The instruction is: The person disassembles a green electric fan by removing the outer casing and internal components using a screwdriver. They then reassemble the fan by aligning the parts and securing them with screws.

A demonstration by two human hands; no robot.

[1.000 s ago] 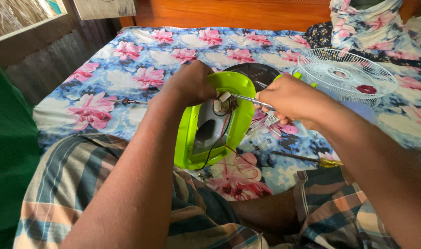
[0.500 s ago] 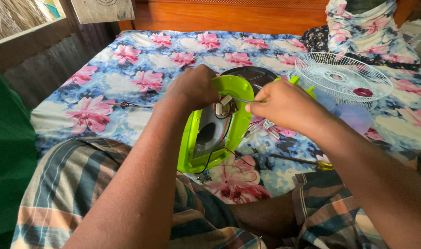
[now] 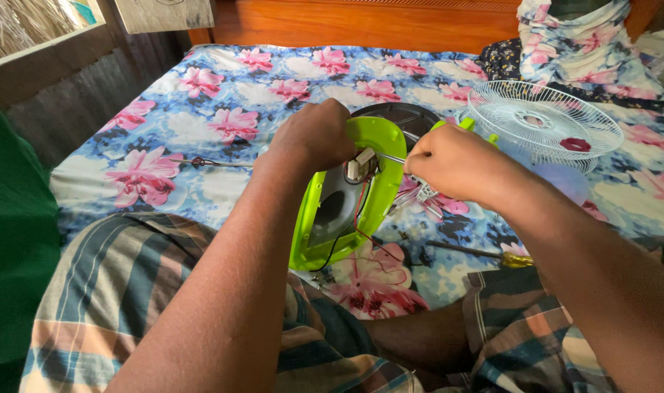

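Observation:
I sit on a bed with a lime-green fan housing (image 3: pixel 381 191) standing on edge in front of my knees. Its open inside shows a grey cavity, a small white part (image 3: pixel 362 161) and thin red and black wires (image 3: pixel 361 229). My left hand (image 3: pixel 314 135) grips the housing's top rim. My right hand (image 3: pixel 456 164) is closed on a thin metal tool (image 3: pixel 392 157) whose tip points left at the white part. A dark round piece (image 3: pixel 405 116) lies just behind the housing.
A white wire fan grille (image 3: pixel 544 120) lies on the floral bedsheet (image 3: pixel 223 109) at the right. A screwdriver with a yellow handle (image 3: pixel 492 255) rests near my right knee. A thin tool (image 3: pixel 208 162) lies at the left. Folded cloth (image 3: pixel 586 44) sits by the wooden headboard (image 3: pixel 361 22).
Both hands stay on the housing and tool with only small shifts. The housing has tipped slightly and the tool tip sits closer to the white part.

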